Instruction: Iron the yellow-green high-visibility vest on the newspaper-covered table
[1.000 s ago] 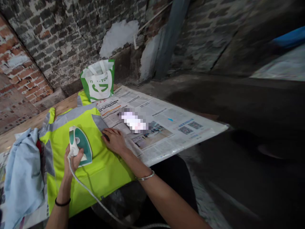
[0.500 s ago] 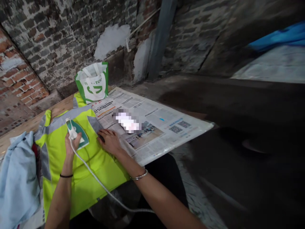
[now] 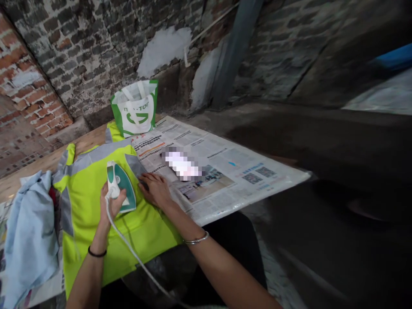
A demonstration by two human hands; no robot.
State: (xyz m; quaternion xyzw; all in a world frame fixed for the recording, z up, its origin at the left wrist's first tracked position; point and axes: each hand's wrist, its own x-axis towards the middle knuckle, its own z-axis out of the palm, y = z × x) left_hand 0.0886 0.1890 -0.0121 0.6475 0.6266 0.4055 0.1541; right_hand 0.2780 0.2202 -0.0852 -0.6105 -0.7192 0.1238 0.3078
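My left hand (image 3: 111,201) is wrapped round the handle of a white and green clothes iron (image 3: 128,195). The iron rests on a bright yellow safety vest (image 3: 93,182) with grey reflective bands, spread out on the table. From the iron's back end a pale cord (image 3: 137,256) runs down across the vest and past its near edge. At the vest's right edge lies my right hand (image 3: 156,189), its fingers stretched over the cloth beside the grey band.
Newspaper under clear plastic (image 3: 222,156) covers the table's right side, with a blurred-out bright phone-like object (image 3: 183,164) on it. A white and green bag (image 3: 135,109) stands at the back. Light blue cloth (image 3: 30,236) lies left; a brick wall (image 3: 106,47) rises behind.
My left hand has slid the iron across the vest to the right and slightly nearer me. My right hand stays at the vest's edge. The whole view has shifted a little.
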